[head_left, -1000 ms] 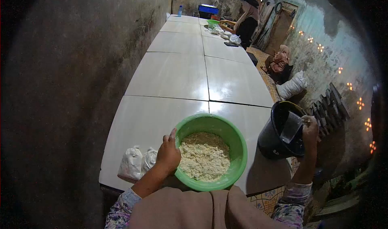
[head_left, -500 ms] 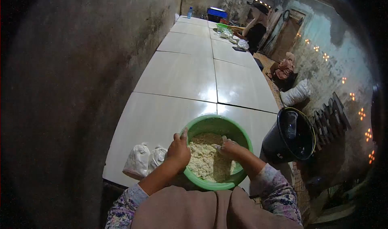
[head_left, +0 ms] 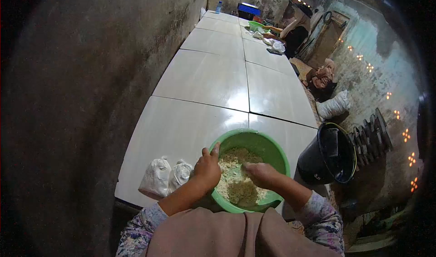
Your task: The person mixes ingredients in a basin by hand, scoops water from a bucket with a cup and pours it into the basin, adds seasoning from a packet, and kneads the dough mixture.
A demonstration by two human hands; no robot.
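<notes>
A green basin stands on the near end of the table, holding a pale, crumbly flour mixture. At its left side, my left hand is closed on the rim, with the thumb and fingers around the edge. My right hand is inside the basin, low over the mixture. Its fingers are curled downward and pressed together; the fingertips are hidden, so whatever they grasp cannot be made out. A bare green patch of the basin's bottom shows beside them. Two clear bags of white powder, one bag and a smaller bag, sit left of my left hand.
A black bucket stands right of the basin. The long tiled table runs forward along a wall. At its far end are another person, a green bowl, bags and a blue-topped box. A white sack lies at right.
My right hand has swept through the mixture toward me, baring a patch of the basin's bottom. The left hand keeps hold of the rim. The view has shifted slightly.
</notes>
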